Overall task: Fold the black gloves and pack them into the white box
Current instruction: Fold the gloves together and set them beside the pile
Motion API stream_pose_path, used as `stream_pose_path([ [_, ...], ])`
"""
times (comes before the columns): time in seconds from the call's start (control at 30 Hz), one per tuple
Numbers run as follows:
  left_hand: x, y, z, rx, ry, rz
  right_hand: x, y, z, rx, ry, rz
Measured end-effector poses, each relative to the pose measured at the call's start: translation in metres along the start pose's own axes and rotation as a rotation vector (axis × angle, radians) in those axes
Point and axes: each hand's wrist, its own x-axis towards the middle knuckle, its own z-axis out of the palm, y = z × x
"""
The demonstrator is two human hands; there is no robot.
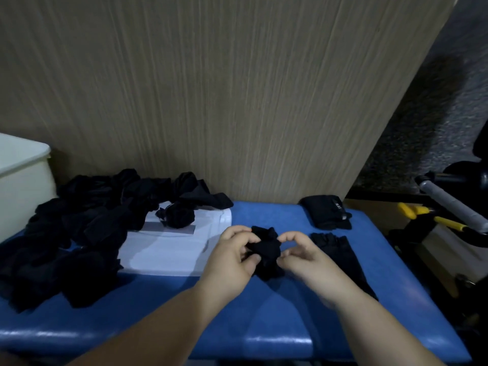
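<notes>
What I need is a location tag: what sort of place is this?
Probably a gym or therapy room: a blue padded bench, a wood-grain panel behind it, and equipment with grey and yellow grips beside it.

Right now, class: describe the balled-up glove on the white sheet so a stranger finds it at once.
On the blue table, a white sheet lies beside a pile of black gloves. Near the sheet's far edge sits the balled-up glove: a small tight ball on white, unlike the sprawling pile.
</notes>
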Motion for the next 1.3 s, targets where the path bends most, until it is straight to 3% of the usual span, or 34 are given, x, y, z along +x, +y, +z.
stream_pose_path([
  [0.1, 0.006, 0.005, 0.012, -0.172, -0.029, 0.007, 0.003, 0.001, -0.014, 0.125, 0.094, 0.071],
  [0.23, 0.013, 0.010, 0.022, -0.270, -0.052, -0.042, 0.009, 0.008, -0.018, 0.092, 0.178, 0.144],
  [0.33, 0.019, 0.009, 0.031, -0.392, 0.011, -0.101, 0.013, 0.010, -0.021, 0.131, 0.220, 0.181],
  [0.5, 0.023, 0.007, 0.035, -0.505, 0.113, -0.228, 0.014, 0.007, -0.026, 0.172, 0.067, 0.130],
  [0.73, 0.022, 0.008, 0.026, -0.495, -0.052, -0.236, 0.013, 0.003, -0.031, 0.313, -0.088, 0.051],
  [1.0, 0.016, 0.002, 0.022, -0.265, -0.005, -0.201, 0.013, 0.010, -0.022, -0.103, 0.077, -0.072],
  [1.3, 0.013, 0.002, 0.016, -0.445, -0.261, -0.260, 0.010, 0.014, -0.025, -0.370, 0.164, -0.143],
])
